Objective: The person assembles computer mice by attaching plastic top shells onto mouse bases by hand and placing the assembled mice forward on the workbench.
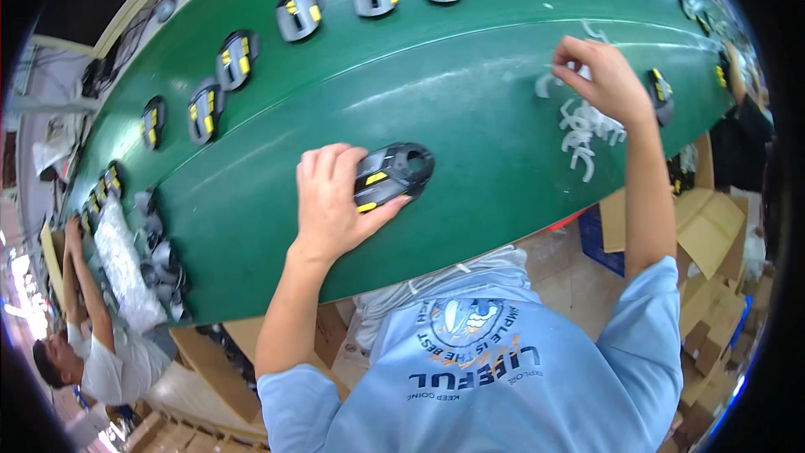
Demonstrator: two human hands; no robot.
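Note:
My left hand (331, 197) is closed round a black-and-grey oval plastic shell with yellow parts (394, 174). The shell rests on the green worktop, with a round hollow at its far right end. Its near left part is covered by my fingers and thumb. Off to the right, my right hand (605, 80) is raised over a loose heap of whitish translucent curved plastic pieces (583, 130). Its fingers are bent into a pinch, and what lies between the tips is hard to see. One curved piece (543, 86) shows right beside those fingertips.
Several similar shells (299, 15) stand along the far side of the green worktop (470, 101). Another shell (661, 96) sits beyond my right wrist. At left are a clear plastic bag (122, 260), grey parts (163, 273) and a co-worker (109, 352). Cardboard boxes (713, 226) stand at lower right.

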